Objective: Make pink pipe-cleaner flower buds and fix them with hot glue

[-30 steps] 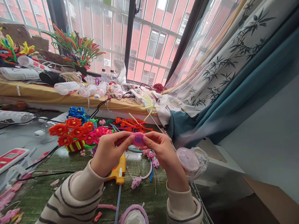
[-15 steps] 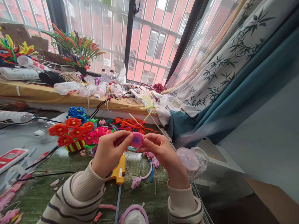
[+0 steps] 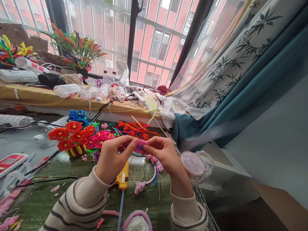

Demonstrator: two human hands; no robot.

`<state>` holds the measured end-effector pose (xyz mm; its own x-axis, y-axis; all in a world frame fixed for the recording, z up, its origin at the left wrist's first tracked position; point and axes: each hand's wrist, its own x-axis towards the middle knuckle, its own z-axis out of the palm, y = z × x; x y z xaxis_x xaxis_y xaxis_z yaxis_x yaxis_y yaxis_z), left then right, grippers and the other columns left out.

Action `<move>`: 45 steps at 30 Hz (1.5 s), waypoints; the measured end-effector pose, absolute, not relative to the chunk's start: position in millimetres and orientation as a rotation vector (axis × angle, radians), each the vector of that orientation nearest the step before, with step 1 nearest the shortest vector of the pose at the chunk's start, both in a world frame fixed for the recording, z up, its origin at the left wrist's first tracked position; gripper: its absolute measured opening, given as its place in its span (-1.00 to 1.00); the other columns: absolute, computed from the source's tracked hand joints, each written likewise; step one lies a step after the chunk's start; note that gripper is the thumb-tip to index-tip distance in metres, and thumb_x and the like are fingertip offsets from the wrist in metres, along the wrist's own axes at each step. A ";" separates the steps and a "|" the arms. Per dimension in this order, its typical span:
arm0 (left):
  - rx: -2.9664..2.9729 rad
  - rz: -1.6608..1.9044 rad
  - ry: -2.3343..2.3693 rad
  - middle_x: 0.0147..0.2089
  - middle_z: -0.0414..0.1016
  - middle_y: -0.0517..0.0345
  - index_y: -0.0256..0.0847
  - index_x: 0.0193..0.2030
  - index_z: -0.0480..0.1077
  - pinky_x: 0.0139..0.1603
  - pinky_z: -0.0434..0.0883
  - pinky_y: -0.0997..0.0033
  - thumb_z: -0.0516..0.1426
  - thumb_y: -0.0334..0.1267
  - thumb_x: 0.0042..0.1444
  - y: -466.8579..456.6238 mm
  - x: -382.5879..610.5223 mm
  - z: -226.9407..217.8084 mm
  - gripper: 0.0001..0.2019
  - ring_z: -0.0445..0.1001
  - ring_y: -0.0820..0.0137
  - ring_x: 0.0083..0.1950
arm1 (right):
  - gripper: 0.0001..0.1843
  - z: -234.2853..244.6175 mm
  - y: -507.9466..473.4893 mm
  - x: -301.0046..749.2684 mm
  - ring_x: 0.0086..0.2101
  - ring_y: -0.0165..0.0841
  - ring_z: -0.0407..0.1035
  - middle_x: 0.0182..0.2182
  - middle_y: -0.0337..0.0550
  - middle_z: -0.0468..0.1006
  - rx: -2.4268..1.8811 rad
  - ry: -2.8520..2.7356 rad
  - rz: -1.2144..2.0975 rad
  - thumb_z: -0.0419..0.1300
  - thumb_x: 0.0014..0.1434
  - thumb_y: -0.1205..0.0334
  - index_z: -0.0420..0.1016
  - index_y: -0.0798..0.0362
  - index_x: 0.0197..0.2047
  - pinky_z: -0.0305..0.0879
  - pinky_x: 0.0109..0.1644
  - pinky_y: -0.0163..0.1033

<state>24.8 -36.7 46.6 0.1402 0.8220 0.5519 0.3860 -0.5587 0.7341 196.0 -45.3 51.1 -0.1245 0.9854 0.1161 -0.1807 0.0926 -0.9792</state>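
A pink pipe-cleaner coil [image 3: 139,147] with a purple centre is held up between both hands over the table. My left hand [image 3: 117,157] pinches its left edge between thumb and fingers. At the right edge, my right hand [image 3: 163,155] grips it, thumb lying across the front near the centre. Below my left hand lies a yellow hot glue gun [image 3: 123,178] with a long glue stick out of its rear. Under my right hand rests a pale pink pipe-cleaner stem [image 3: 151,179] with a fuzzy pink blossom [image 3: 139,188].
Red and blue pipe-cleaner flowers [image 3: 74,134] stand in a striped pot at left. Orange pipe cleaners [image 3: 134,129] lie behind the hands. A clear plastic cup [image 3: 196,163] is at the table's right edge. A pink-rimmed round piece [image 3: 137,221] sits at the front. Bottles [image 3: 67,90] litter the sill.
The coil has tilted, so its face shows less. My right thumb has slid left over its front. The view has shifted slightly.
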 end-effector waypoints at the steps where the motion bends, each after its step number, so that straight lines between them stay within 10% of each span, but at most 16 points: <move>1: 2.018 1.395 1.166 -0.49 0.54 0.22 -0.25 -0.37 0.57 -0.49 0.27 0.53 0.14 -0.08 0.18 -37.3 25.3 47.2 -0.70 0.37 0.48 -0.51 | -0.69 50.7 -45.0 196.5 -0.50 -0.35 0.50 -0.54 -0.17 0.63 -0.938 -1.217 1.308 0.54 -0.24 0.12 0.61 0.11 -0.48 0.40 -0.44 -0.33; 10: 2.213 1.361 1.223 -0.52 0.52 0.23 -0.24 -0.41 0.53 -0.52 0.28 0.48 0.07 -0.11 0.24 -36.3 22.5 51.7 -0.67 0.38 0.47 -0.55 | -0.67 50.3 -44.6 197.2 -0.46 -0.30 0.54 -0.51 -0.11 0.65 -0.977 -1.240 1.301 0.52 -0.22 0.07 0.62 0.12 -0.46 0.41 -0.38 -0.28; 16: 2.764 1.860 1.515 -0.08 0.59 -0.14 -0.29 -0.11 0.51 -0.01 0.33 0.14 0.16 -0.34 0.18 -55.8 11.3 58.3 -0.83 0.50 0.12 -0.05 | -0.66 43.2 -40.3 201.3 -0.42 -0.23 0.55 -0.47 -0.07 0.66 -1.009 -1.316 1.245 0.49 -0.18 0.02 0.64 0.12 -0.43 0.41 -0.37 -0.24; 19: 3.088 1.939 1.422 -0.18 0.61 -0.04 -0.23 -0.14 0.51 -0.03 0.31 0.13 0.22 -0.46 0.06 -79.6 1.3 44.2 -0.79 0.50 0.16 -0.16 | -0.64 37.2 -36.5 205.6 -0.44 -0.24 0.55 -0.49 -0.09 0.64 -1.016 -1.310 1.261 0.47 -0.15 -0.01 0.63 0.12 -0.42 0.35 -0.46 -0.30; 23: 3.038 0.820 1.659 -0.40 0.56 0.13 -0.19 -0.27 0.54 -0.31 0.33 0.24 0.08 -0.42 0.15 -97.1 -15.3 4.5 -0.81 0.49 0.27 -0.40 | -0.64 32.5 -33.7 210.7 -0.46 -0.28 0.54 -0.50 -0.13 0.63 -0.968 -1.325 1.276 0.47 -0.13 0.00 0.61 0.12 -0.40 0.34 -0.47 -0.33; 25: 2.811 0.278 1.772 -0.19 0.60 0.01 -0.25 -0.03 0.52 -0.25 0.39 0.20 0.05 -0.44 0.13 -95.4 -22.2 -15.6 -0.68 0.54 0.17 -0.21 | -0.63 33.1 -34.0 212.5 -0.47 -0.30 0.53 -0.50 -0.13 0.62 -0.951 -1.339 1.296 0.48 -0.14 0.00 0.61 0.13 -0.40 0.35 -0.46 -0.33; 30: 2.684 -0.041 1.821 0.05 0.52 -0.17 -0.33 0.20 0.38 -0.03 0.37 -0.05 -0.07 -0.53 0.14 -80.5 -21.8 -41.7 -0.50 0.47 0.02 0.04 | -0.60 37.3 -36.3 216.1 -0.45 -0.34 0.51 -0.45 -0.12 0.64 -0.918 -1.388 1.348 0.47 -0.14 -0.02 0.63 0.14 -0.37 0.40 -0.39 -0.31; 36: 2.592 0.277 1.761 -0.09 0.55 -0.04 -0.22 0.07 0.44 -0.07 0.42 0.22 -0.07 -0.60 0.00 -72.6 -19.7 -54.5 -0.47 0.54 0.19 -0.08 | -0.63 36.2 -35.3 219.2 -0.48 -0.38 0.48 -0.48 -0.15 0.63 -0.943 -1.450 1.342 0.47 -0.13 -0.02 0.63 0.12 -0.40 0.39 -0.35 -0.30; 45: 1.874 1.292 1.487 -0.54 0.52 0.22 -0.13 -0.21 0.51 -0.54 0.36 0.47 0.15 0.03 0.07 -76.5 -44.4 -34.9 -0.69 0.42 0.35 -0.58 | -0.64 32.0 -32.0 221.8 -0.58 -0.45 0.36 -0.62 -0.21 0.54 -1.007 -1.458 1.335 0.48 -0.16 -0.01 0.62 0.14 -0.46 0.16 -0.50 -0.36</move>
